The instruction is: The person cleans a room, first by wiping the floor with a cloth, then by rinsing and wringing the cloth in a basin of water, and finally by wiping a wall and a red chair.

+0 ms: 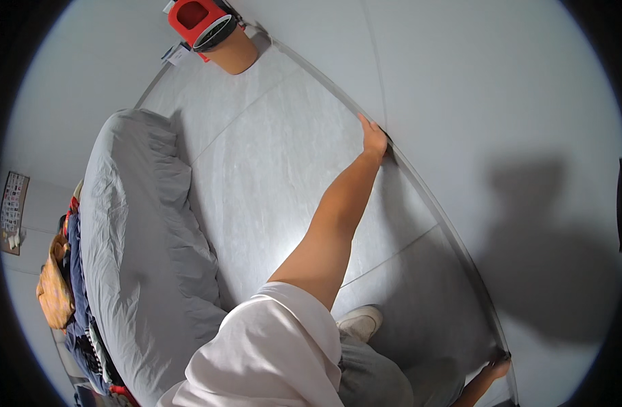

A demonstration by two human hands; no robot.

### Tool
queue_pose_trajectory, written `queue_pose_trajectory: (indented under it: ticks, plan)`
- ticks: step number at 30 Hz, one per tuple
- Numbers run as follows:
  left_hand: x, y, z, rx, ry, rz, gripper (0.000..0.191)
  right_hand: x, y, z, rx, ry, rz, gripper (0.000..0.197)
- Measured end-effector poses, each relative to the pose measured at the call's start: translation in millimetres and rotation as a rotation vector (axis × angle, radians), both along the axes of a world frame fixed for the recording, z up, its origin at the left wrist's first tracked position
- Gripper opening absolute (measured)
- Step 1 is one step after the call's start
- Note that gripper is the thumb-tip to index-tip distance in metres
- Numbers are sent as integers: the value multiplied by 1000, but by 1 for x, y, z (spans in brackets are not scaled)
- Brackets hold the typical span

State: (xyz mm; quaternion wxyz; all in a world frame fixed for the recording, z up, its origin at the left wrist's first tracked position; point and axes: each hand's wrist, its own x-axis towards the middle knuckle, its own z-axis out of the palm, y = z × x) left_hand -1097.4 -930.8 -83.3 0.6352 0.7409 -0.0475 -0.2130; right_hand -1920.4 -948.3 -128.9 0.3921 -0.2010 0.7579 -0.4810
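Observation:
My left hand [374,139] is stretched out to the baseboard [332,87] at the foot of the grey wall. Its fingers point along the floor edge, and a small dark patch shows beside the palm; whether that is an object or shadow is unclear. At the lower right, my right hand [500,367] touches or almost touches the same baseboard, near another dark spot. The fingers of that hand are mostly hidden, and I cannot tell whether either hand holds anything. My white sleeve and a light shoe [360,323] show below on the grey tiled floor [260,168].
A bed with a grey ruffled cover [138,244] stands at the left, with clothes [56,290] heaped along its far side. An orange-brown bin [234,51] with a dark liner and a red plastic object [194,18] stand in the top corner. The wall [468,102] rises at the right.

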Motion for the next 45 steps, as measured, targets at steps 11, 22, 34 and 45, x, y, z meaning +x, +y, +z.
queue_pose_trajectory:
  ticks: [11, 22, 34, 45]
  plan:
    - [13, 13, 2, 23, 29, -4, 64, 3, 7, -1, 70, -85, -79, 35]
    - [-7, 16, 20, -41, 226, -153, 62, 24, 29, 33, 23, -68, -64, 35]
    - [20, 26, -39, -205, 563, -264, 57, 39, 45, 16, -18, -8, -51, 18]
    - [70, 29, -48, -55, 343, -379, 41, 102, 54, 83, 27, -89, -21, 78]
